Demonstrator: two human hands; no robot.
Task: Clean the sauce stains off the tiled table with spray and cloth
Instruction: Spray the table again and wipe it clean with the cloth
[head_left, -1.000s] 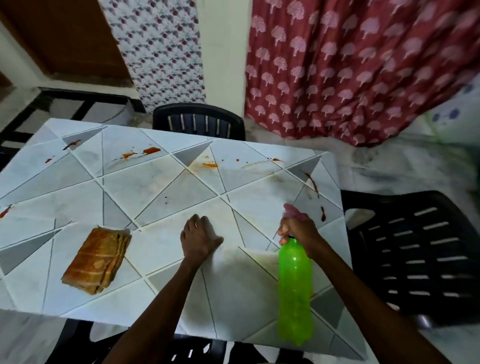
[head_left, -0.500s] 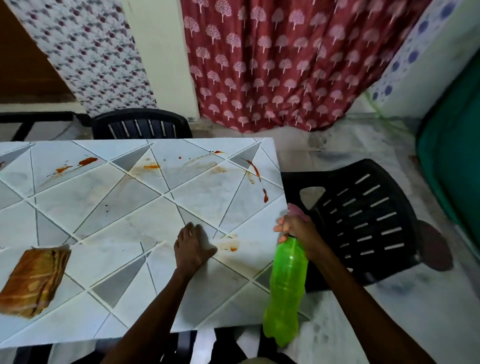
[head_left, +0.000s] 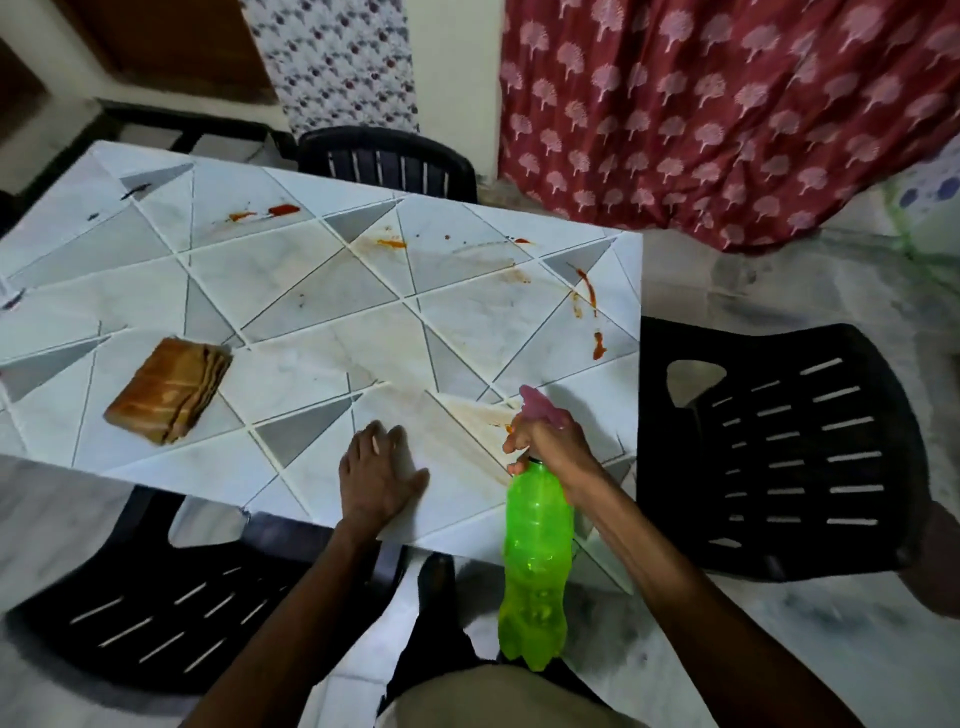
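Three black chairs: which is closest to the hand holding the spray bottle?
The black chair beside the right edge of the table, by the right hand gripping the green spray bottle. The others stand at its far and near-left sides.

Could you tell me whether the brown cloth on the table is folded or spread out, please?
Folded: the cloth lies as a compact rectangle, with stacked layers showing along its edge.
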